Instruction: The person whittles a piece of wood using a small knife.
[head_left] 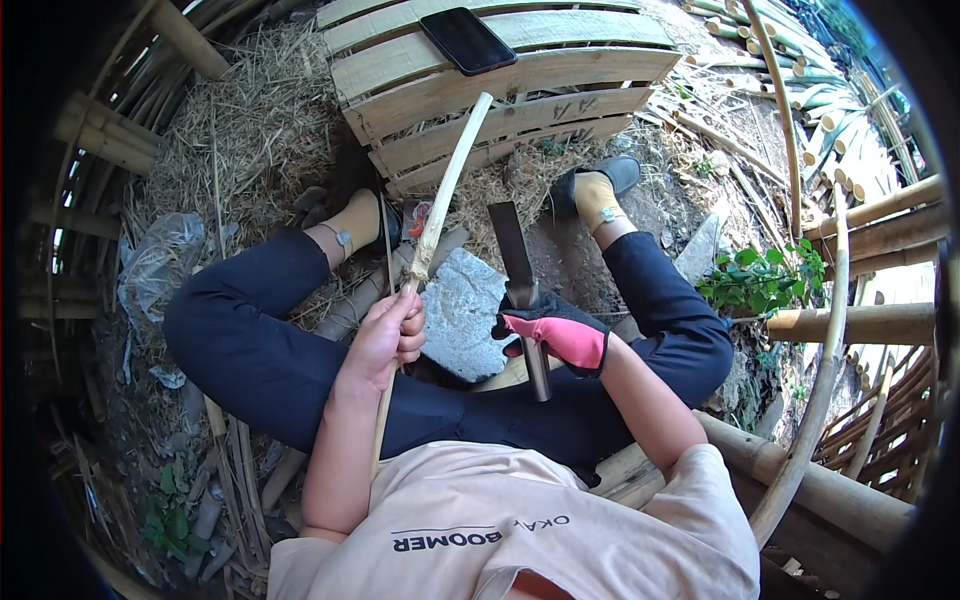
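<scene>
Sitting on the ground with legs spread, we hold a pale bamboo strip [445, 195] in the bare left hand [388, 335]; its fingers are curled tight around the strip, just below a rough, splintered node. The strip's long axis runs from about 7 o'clock, beside our torso, up to about 1 o'clock, where its tip rests against the slatted wooden pallet [500, 90]. Our right hand [560, 335], in a pink and black glove, is wrapped closed around the handle of a cleaver-like chopping knife [515, 265] whose dark blade points toward 12 o'clock. The strip lies at 9 o'clock from the blade, near but apart, so the knife hand is the nearer one to the splintered node. Between the two hands a flat grey stone [465, 310] lies on the ground.

A dark phone [467, 40] lies flat on the pallet at 12 o'clock. Crumpled clear plastic wrap [160, 260] sits at 9 o'clock among straw. Green bamboo poles [830, 100] are stacked at 2 o'clock, and a leafy sprig [765, 275] grows at 3 o'clock. We see no legible package or sign elsewhere.
</scene>
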